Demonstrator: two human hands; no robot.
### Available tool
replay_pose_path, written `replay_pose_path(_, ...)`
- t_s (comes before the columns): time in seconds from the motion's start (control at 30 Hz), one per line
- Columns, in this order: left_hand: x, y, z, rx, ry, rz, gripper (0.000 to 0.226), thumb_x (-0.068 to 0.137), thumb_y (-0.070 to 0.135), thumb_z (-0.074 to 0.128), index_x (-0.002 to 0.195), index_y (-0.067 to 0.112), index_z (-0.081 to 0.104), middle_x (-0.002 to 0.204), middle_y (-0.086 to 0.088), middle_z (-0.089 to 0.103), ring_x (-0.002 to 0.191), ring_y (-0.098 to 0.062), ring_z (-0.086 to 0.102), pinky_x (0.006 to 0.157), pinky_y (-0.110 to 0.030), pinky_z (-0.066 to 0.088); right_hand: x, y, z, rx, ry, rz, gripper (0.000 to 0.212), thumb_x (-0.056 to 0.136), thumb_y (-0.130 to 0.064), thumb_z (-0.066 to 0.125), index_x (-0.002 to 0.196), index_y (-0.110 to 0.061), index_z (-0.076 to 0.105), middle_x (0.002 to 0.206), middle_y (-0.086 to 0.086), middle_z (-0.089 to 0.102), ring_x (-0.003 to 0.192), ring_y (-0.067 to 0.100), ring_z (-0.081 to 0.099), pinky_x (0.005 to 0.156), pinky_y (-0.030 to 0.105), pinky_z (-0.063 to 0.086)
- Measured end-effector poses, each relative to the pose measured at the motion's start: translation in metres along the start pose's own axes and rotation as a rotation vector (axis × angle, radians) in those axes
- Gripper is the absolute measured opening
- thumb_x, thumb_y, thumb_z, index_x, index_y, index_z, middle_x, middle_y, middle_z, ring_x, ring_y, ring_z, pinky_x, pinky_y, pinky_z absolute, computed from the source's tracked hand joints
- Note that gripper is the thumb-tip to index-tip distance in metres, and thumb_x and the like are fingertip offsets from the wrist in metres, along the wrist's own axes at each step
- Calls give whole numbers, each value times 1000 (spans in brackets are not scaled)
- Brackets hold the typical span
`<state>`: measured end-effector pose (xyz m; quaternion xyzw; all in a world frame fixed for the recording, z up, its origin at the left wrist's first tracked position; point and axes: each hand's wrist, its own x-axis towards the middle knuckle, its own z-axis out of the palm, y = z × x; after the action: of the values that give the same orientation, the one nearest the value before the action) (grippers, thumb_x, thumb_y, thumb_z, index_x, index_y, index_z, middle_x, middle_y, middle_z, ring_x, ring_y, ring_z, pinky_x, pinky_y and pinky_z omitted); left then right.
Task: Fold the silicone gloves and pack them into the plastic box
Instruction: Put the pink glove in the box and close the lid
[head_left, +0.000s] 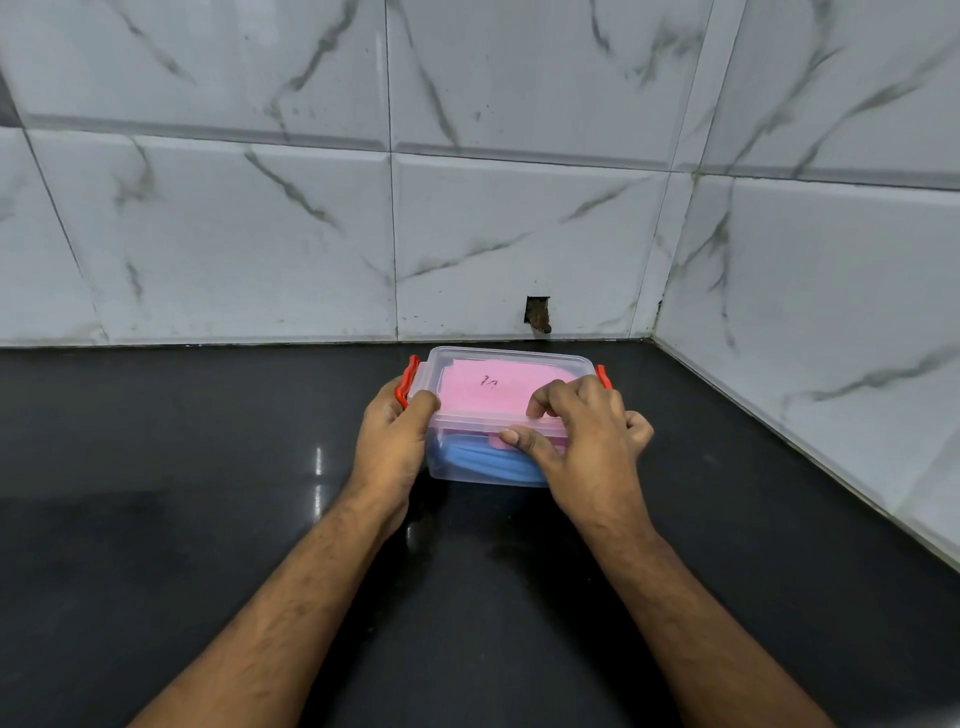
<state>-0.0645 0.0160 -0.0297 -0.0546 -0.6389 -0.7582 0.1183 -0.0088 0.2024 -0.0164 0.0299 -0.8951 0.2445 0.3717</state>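
Clear rectangular plastic box (488, 467) with clear lid (511, 364) sat on the glossy black countertop (182, 441), just in front of the grey-veined white marble wall tiles (260, 234) and just short of the small dark hole (538, 313) at the base of that wall. Lid lay on top of the box; whether fully seated could not be told. Red latch (407, 382) at the box's left end, second red latch (602, 376) at its right end; the left looked flipped out from the side, the right unclear.

Inside the box: pink silicone glove (488, 387) folded flat under the lid, blue silicone glove (478, 460) beneath it against the near wall.

Left hand (397, 441) wrapped the box's left end, thumb on the lid corner by the left latch, fingers hidden behind the end wall. Right hand (582, 431) clamped the near right edge: curled fingers pressing down on the lid, thumb against the front rim.
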Motion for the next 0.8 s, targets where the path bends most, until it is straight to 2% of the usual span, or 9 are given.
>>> replay_pose_path(0.13,3,2,1,40,24,-5,25,94,12,55,104,25,73,89,8,79,79,-2,72,64,-19,54,-2,0,0,34,10,0,34,78,-64,73,94,-36,64,102,-17,50,102,3,39,92,32,16)
replay_pose_path(0.23,1,1,0,51,16,-6,26,93,12,56,98,31,73,89,12,79,79,-1,72,64,-18,56,-3,1,0,42,1,10,32,79,-63,74,94,-36,64,103,-17,51,105,5,42,92,33,17)
replay_pose_path(0.3,1,2,-1,70,1,0,28,92,14,56,96,34,74,92,11,80,85,-6,74,71,-25,59,-2,0,0,42,-2,10,32,79,-63,74,94,-37,64,104,-18,51,106,6,43,91,32,16)
replay_pose_path(0.37,1,3,-2,101,-21,41,32,90,17,54,105,35,75,99,11,80,95,-12,74,77,-27,58,-2,-1,0,45,-5,5,31,79,-63,73,93,-37,64,104,-18,52,106,6,44,90,32,16)
replay_pose_path(0.47,0,2,-4,135,-70,101,46,90,21,50,131,32,70,115,14,77,106,-7,72,84,-22,57,-2,-2,1,51,-8,6,30,80,-64,73,93,-39,63,104,-18,52,106,4,42,91,32,16)
replay_pose_path(0.63,-2,-6,-9,203,-69,148,41,103,31,54,143,33,61,120,30,71,113,7,66,89,-11,50,0,-2,2,62,-21,42,34,79,-68,69,95,-39,62,105,-18,51,106,2,39,94,31,16)
replay_pose_path(0.7,-5,-7,-10,271,-80,172,44,106,44,51,148,34,55,120,35,68,113,17,61,88,-2,45,1,-2,2,39,-16,39,34,80,-68,70,95,-39,61,105,-19,50,105,2,39,92,29,14)
replay_pose_path(0.77,-10,-7,-9,362,-112,197,59,103,59,47,154,30,42,128,28,64,110,20,58,85,5,39,1,-2,2,14,-7,36,32,81,-66,71,96,-39,61,104,-20,49,103,0,37,91,28,13)
replay_pose_path(0.8,-11,-9,-7,411,-133,205,67,101,62,44,157,28,33,136,21,60,111,15,58,86,7,36,0,-3,2,5,-6,38,29,82,-63,71,97,-39,62,105,-20,48,103,-1,36,92,29,14)
